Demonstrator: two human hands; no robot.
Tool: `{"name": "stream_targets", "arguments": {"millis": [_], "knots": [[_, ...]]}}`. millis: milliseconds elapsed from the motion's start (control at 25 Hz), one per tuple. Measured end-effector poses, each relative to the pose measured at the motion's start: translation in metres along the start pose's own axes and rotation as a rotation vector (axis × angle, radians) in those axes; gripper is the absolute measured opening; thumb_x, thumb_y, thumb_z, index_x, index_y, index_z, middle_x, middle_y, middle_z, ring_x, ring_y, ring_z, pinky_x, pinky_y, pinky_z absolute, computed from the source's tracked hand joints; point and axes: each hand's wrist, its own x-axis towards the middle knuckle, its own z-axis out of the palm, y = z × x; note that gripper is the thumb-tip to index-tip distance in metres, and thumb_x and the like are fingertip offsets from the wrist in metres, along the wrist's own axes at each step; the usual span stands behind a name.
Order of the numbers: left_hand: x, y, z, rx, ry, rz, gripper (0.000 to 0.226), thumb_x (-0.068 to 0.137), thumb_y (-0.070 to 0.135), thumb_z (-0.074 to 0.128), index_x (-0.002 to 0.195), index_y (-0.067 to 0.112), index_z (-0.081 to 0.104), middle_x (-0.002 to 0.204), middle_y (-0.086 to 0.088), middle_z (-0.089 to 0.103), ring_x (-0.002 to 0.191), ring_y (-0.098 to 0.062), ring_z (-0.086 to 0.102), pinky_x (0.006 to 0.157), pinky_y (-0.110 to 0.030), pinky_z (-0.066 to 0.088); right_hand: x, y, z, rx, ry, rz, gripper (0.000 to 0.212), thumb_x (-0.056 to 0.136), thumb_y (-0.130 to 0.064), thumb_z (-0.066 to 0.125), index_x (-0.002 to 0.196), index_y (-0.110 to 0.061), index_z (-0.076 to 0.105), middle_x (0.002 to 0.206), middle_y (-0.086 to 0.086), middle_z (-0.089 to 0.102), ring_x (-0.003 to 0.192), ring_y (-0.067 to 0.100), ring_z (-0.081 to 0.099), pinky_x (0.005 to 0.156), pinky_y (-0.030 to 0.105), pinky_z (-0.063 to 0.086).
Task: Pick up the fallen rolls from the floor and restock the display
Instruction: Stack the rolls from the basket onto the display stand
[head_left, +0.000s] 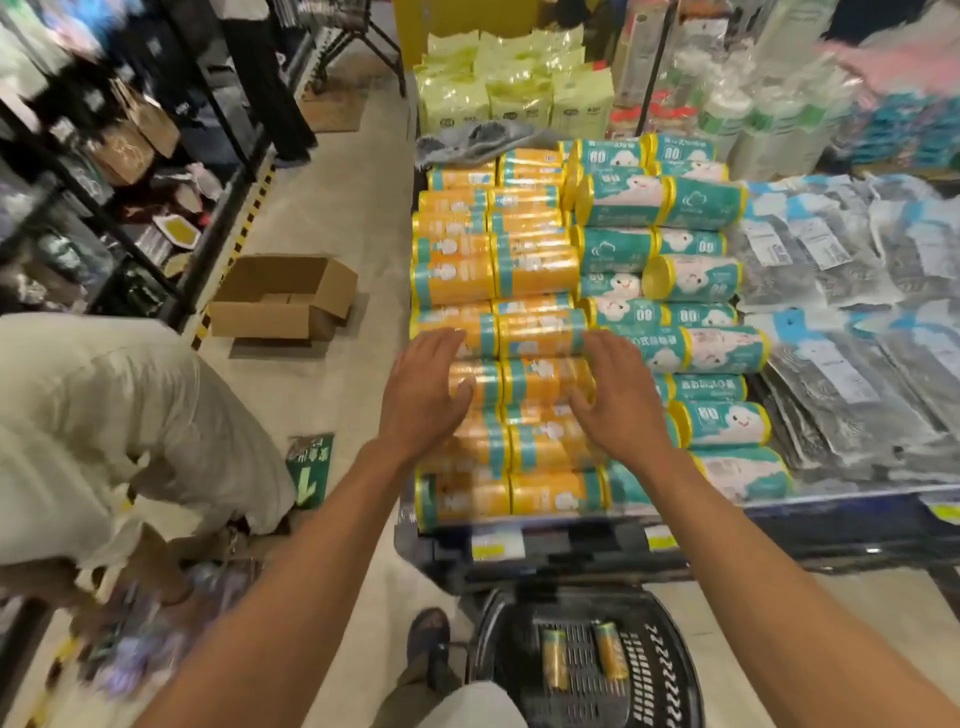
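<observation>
Two yellow rolls (556, 660) are left lying in the black basket (670, 691) below the display (831, 500). The left hand (426, 384) and right hand (613, 395) are held flat and empty over its stacked orange rolls (540, 332). Tidying is judged under way; the basket rolls must be gripped next.

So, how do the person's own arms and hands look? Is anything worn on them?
The left arm and right arm are bare, with no sleeve in view. The left hand and right hand have no gloves; no watch or ring is visible.
</observation>
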Motion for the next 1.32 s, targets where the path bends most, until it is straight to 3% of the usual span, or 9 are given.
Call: {"name": "stream_targets", "arguments": {"millis": [200,480,760,920,1000,1120,1200,1280,1320], "knots": [[-0.129,0.090,0.010,-0.021,0.019,-0.049,0.055,0.091,0.028,0.062,0.140,0.005,0.054,0.137,-0.015,0.057,0.126,-0.034,0.049,0.106,-0.047,0.043,-0.144,0.033,-0.028,0.099,-0.064,0.106,0.064,0.098,-0.034,0.063,0.152,-0.007,0.040,0.153,0.017,0.044,0.145,0.035,0.036,0.119,0.053,0.034],[-0.309,0.161,0.126,-0.101,-0.353,-0.152,0.058,0.094,0.039,0.055,0.144,0.010,0.051,0.141,-0.008,0.054,0.130,-0.026,0.049,0.111,-0.042,0.042,-0.349,0.108,0.003,0.098,-0.179,0.419,0.066,0.092,-0.030,0.069,0.148,-0.007,0.044,0.145,0.015,0.050,0.135,0.034,0.044,0.115,0.046,0.039],[-0.423,0.099,0.360,-0.037,-0.727,-0.337,0.069,0.089,0.055,0.051,0.146,0.016,0.050,0.144,-0.011,0.055,0.133,-0.034,0.049,0.112,-0.046,0.042,-0.484,0.201,0.209,0.163,-0.446,0.641,0.076,0.085,-0.047,0.055,0.150,-0.009,0.043,0.146,0.016,0.051,0.135,0.036,0.047,0.113,0.047,0.043],[-0.471,0.049,0.510,-0.087,-0.860,-0.504,0.072,0.087,0.054,0.065,0.147,0.016,0.049,0.147,-0.009,0.053,0.137,-0.030,0.047,0.115,-0.042,0.039,-0.533,0.265,0.333,0.152,-0.495,0.767,0.076,0.089,-0.042,0.066,0.151,-0.009,0.038,0.149,0.016,0.046,0.139,0.036,0.042,0.115,0.041,0.038],[-0.496,0.019,0.585,-0.177,-0.842,-0.686,0.082,0.074,0.064,0.066,0.141,0.018,0.054,0.142,-0.008,0.058,0.131,-0.026,0.054,0.112,-0.041,0.043,-0.549,0.301,0.397,0.125,-0.545,0.787,0.077,0.091,-0.039,0.066,0.152,-0.003,0.036,0.149,0.020,0.044,0.139,0.038,0.041,0.117,0.042,0.036],[-0.547,-0.034,0.689,-0.227,-0.885,-0.799,0.063,0.075,0.047,0.081,0.127,0.019,0.061,0.129,-0.004,0.067,0.122,-0.028,0.063,0.107,-0.044,0.048,-0.572,0.353,0.486,0.110,-0.612,0.863,0.072,0.090,-0.038,0.065,0.146,-0.001,0.039,0.143,0.021,0.046,0.136,0.038,0.042,0.115,0.043,0.037],[-0.555,-0.045,0.730,-0.201,-0.882,-0.857,0.069,0.079,0.046,0.079,0.137,0.018,0.056,0.127,-0.008,0.068,0.120,-0.031,0.064,0.103,-0.042,0.050,-0.586,0.379,0.536,0.116,-0.606,0.918,0.072,0.091,-0.038,0.066,0.146,-0.001,0.038,0.143,0.021,0.045,0.137,0.038,0.041,0.116,0.042,0.035],[-0.557,-0.054,0.775,-0.193,-0.826,-0.907,0.076,0.081,0.048,0.076,0.144,0.016,0.050,0.129,-0.010,0.066,0.120,-0.032,0.063,0.098,-0.035,0.049,-0.596,0.406,0.579,0.102,-0.598,0.946,0.087,0.089,-0.040,0.069,0.155,-0.004,0.027,0.152,0.019,0.039,0.142,0.035,0.037,0.119,0.040,0.033],[-0.557,-0.055,0.793,-0.246,-0.782,-0.980,0.070,0.083,0.037,0.079,0.142,0.013,0.051,0.126,-0.009,0.065,0.117,-0.028,0.063,0.094,-0.030,0.047,-0.598,0.415,0.596,0.100,-0.584,0.950,0.093,0.088,-0.039,0.071,0.159,-0.006,0.021,0.157,0.018,0.034,0.146,0.033,0.034,0.121,0.038,0.031]]}}
